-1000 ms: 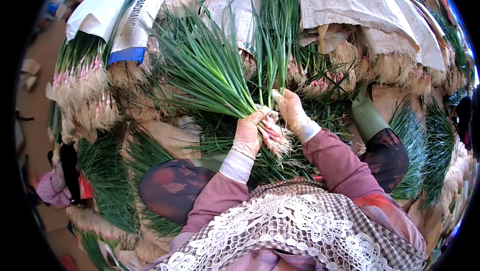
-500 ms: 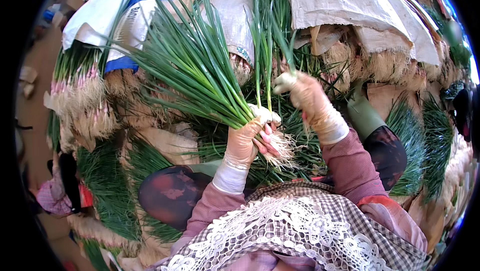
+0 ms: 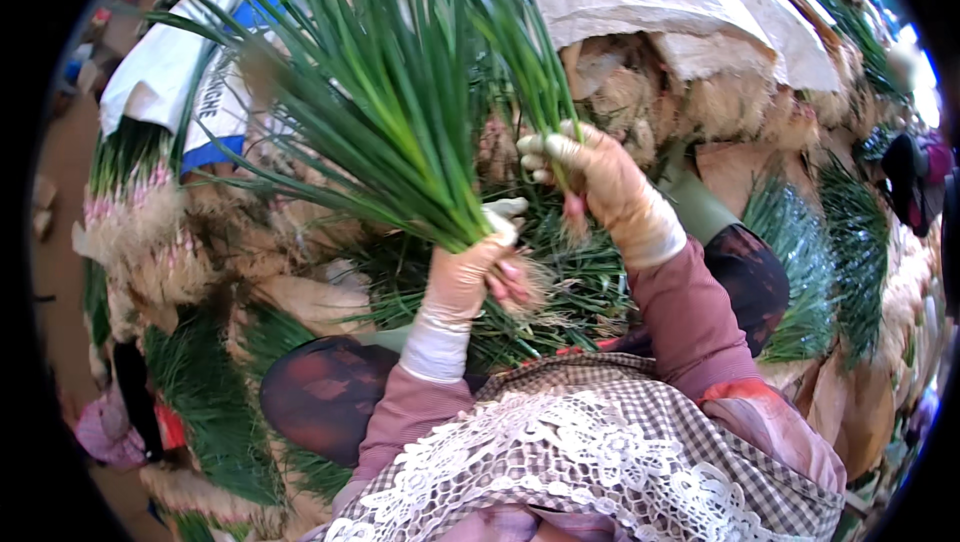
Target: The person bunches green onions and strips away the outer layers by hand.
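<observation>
My left hand point(image 3: 468, 267), in a pale glove, is closed round the lower stems of a thick bunch of spring onions point(image 3: 410, 132). Its long green leaves fan up and away from me, while pinkish bulbs and stringy roots stick out below the fist. To the right, my gloved right hand point(image 3: 605, 182) pinches a much thinner clump of spring onions point(image 3: 535, 72) near its base. A reddish bulb with roots point(image 3: 574, 214) hangs under those fingers. The two hands are apart.
Loose green leaves point(image 3: 560, 292) cover the ground between my knees. Beyond stand rooted bundles under a white cloth point(image 3: 640, 2) and a blue-and-white sack point(image 3: 222, 92). More green bundles point(image 3: 205, 392) lie at left and right point(image 3: 855, 242). A person's pink sleeve point(image 3: 110, 427) shows far left.
The bunch in my left hand has swung more upright and moved slightly left. My right hand, blurred before, now grips a thin clump clearly. The view has shifted a little.
</observation>
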The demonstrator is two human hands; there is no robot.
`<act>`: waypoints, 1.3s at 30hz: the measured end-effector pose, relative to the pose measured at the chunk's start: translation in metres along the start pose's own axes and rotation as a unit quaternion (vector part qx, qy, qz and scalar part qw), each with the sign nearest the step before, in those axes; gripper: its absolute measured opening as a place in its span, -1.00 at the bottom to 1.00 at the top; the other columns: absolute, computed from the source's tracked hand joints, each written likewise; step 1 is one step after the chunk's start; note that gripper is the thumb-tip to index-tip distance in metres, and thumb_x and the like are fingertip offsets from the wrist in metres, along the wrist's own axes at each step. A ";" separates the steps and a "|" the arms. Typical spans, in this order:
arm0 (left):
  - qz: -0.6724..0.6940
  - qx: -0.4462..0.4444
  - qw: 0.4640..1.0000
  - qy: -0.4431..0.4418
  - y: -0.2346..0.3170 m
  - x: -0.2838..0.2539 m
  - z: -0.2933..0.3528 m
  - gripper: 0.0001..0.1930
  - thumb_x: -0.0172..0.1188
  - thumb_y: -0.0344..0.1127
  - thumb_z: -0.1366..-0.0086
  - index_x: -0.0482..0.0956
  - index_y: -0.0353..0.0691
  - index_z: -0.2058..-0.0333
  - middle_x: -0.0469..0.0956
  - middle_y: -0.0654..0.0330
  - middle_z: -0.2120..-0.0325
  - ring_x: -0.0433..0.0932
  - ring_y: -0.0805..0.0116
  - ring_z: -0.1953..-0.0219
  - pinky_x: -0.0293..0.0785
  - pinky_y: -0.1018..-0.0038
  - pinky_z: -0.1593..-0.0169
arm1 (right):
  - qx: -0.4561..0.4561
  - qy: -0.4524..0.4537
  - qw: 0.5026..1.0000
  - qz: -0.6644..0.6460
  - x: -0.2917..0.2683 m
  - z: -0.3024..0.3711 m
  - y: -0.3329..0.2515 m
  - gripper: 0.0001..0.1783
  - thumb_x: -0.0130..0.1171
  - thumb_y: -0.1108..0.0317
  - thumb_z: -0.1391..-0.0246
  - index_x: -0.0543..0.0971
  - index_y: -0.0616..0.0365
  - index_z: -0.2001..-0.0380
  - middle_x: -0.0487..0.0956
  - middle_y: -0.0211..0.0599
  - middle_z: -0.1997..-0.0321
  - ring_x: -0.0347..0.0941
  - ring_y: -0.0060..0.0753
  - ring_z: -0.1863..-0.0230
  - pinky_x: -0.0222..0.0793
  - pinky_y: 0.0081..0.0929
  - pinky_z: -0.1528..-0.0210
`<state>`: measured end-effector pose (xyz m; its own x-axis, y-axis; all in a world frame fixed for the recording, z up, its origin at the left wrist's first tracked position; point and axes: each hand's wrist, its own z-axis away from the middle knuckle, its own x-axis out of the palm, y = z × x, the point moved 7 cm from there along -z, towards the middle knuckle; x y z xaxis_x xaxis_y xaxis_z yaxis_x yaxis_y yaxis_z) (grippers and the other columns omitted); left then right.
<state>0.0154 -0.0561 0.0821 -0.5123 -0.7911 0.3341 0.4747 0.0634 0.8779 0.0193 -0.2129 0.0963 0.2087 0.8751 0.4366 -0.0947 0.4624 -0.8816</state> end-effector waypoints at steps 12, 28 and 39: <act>0.298 -0.032 0.953 0.047 -0.038 -0.032 -0.039 -0.94 -0.01 -0.44 -0.06 0.37 -0.29 0.46 0.43 0.14 0.52 0.44 0.35 0.48 0.42 0.37 0.26 | -0.047 0.064 0.992 -0.095 -0.099 0.065 -0.059 -0.71 -0.02 0.41 0.03 0.30 0.23 0.19 0.41 -0.31 0.33 0.39 -0.49 0.35 0.38 -0.63 0.36; 0.270 -0.034 0.962 -0.035 -0.037 -0.030 -0.055 -0.89 -0.02 -0.37 -0.12 0.37 -0.28 0.52 0.41 0.23 0.57 0.31 0.54 0.60 0.33 0.74 0.42 | -0.262 0.486 0.834 -0.005 -0.306 0.351 -0.128 -0.77 -0.15 0.24 -0.07 0.36 0.20 0.35 0.19 -0.54 0.66 -0.03 -0.76 0.77 -0.11 -0.80 0.78; 0.255 -0.013 0.965 -0.053 -0.047 -0.067 -0.067 -0.88 -0.06 -0.36 -0.14 0.35 -0.29 0.42 0.35 0.27 0.54 0.36 0.45 0.44 0.33 0.45 0.15 | 0.102 0.772 0.627 -0.001 -0.441 0.482 0.083 -0.32 -0.06 -0.05 0.07 0.14 0.15 -0.03 0.26 -0.20 0.01 0.25 -0.23 0.08 0.22 -0.36 0.12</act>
<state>0.0753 -0.0472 -0.0042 -0.2777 -0.5939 0.7551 0.7017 0.4114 0.5817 -0.5502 -0.4914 -0.0827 0.8879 -0.2343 -0.3959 -0.1831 0.6093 -0.7715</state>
